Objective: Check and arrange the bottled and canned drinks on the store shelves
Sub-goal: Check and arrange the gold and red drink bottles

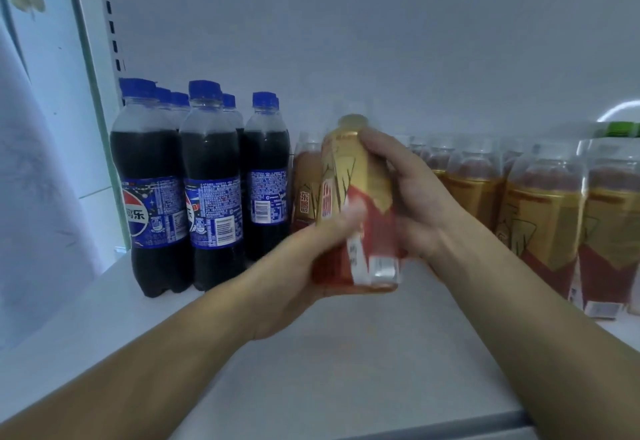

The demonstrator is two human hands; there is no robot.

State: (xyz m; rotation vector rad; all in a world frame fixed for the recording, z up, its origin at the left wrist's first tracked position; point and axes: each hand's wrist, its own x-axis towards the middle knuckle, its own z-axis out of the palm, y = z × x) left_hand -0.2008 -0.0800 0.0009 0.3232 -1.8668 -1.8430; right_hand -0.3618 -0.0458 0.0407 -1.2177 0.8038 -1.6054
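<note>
Both my hands hold one gold-and-red energy drink bottle (360,204) tilted above the white shelf (346,353). My left hand (311,259) grips its lower part from the left, thumb across the label. My right hand (412,197) wraps the upper part from the right, fingers near the gold neck. Behind it stand more bottles of the same drink (540,218) in a row to the right, and one (306,190) just left of the held bottle.
Several dark cola bottles with blue caps (207,190) stand at the shelf's left. A white back panel (346,41) closes the shelf. A green-capped item (620,130) shows at far right. The shelf's front edge (450,422) runs below my arms.
</note>
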